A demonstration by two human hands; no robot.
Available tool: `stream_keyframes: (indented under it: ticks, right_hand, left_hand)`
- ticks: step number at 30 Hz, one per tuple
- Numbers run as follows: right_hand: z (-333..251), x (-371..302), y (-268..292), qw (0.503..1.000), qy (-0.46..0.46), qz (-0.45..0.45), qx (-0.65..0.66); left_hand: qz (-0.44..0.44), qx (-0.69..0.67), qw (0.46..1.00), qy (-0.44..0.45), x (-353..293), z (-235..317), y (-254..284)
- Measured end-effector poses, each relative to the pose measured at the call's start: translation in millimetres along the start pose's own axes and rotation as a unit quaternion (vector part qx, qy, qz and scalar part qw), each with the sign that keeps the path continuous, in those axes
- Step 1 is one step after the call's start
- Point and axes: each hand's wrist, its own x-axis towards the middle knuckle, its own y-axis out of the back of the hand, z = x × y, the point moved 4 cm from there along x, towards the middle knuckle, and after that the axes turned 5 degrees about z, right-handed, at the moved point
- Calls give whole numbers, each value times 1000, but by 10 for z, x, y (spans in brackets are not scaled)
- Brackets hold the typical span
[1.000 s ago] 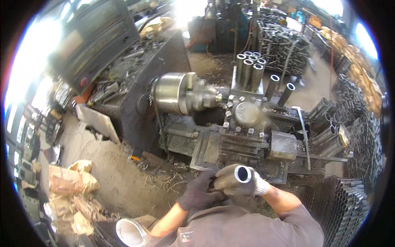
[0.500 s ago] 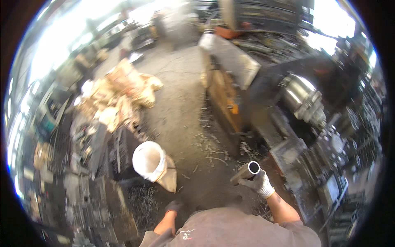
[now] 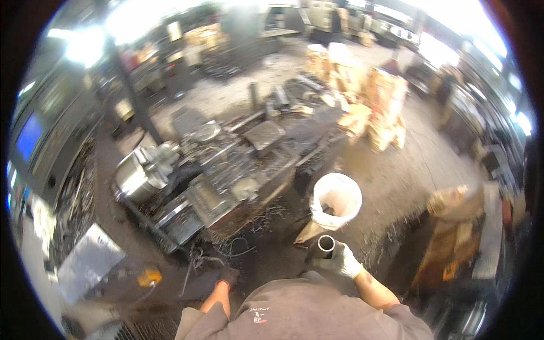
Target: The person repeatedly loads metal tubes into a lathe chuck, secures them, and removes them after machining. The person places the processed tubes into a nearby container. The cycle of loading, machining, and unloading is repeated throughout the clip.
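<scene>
My right hand (image 3: pixel 345 262), in a whitish glove with a ribbed cuff, is wrapped round a short metal tube (image 3: pixel 318 253). The tube's open round end faces up, in front of my body. Just beyond it stands a white bucket (image 3: pixel 356 198) with a tan flap of sacking or card at its side. My left hand (image 3: pixel 228 276) hangs low at my left in a dark glove. Its fingers are blurred against the dark floor, so whether they are closed does not show. Curly metal shavings lie beside it.
A lathe with a shiny chuck (image 3: pixel 136 175) stands ahead to the left, its bed cluttered with metal parts. Tan sacks (image 3: pixel 386 105) stand beyond the bucket. At lower left are a grey panel (image 3: pixel 90 263) and a yellow box (image 3: pixel 149 277); a brown-sided bin (image 3: pixel 445 249) is at right.
My view and body have turned to the right, so a different lathe is ahead. The tube stays in my right hand and is now close to the white bucket.
</scene>
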Motion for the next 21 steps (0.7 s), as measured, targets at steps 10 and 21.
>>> stream_keyframes:
  ticks: [10,21]
  right_hand:
    - [-1020,2355,-749,961,248,-103,-60]
    - [-1178,3750,-939,864,402,-254,-165]
  left_hand:
    - [146,-549,516,641,-1875,464,-1778]
    - [567,-309,213,733,-2649,-575,512]
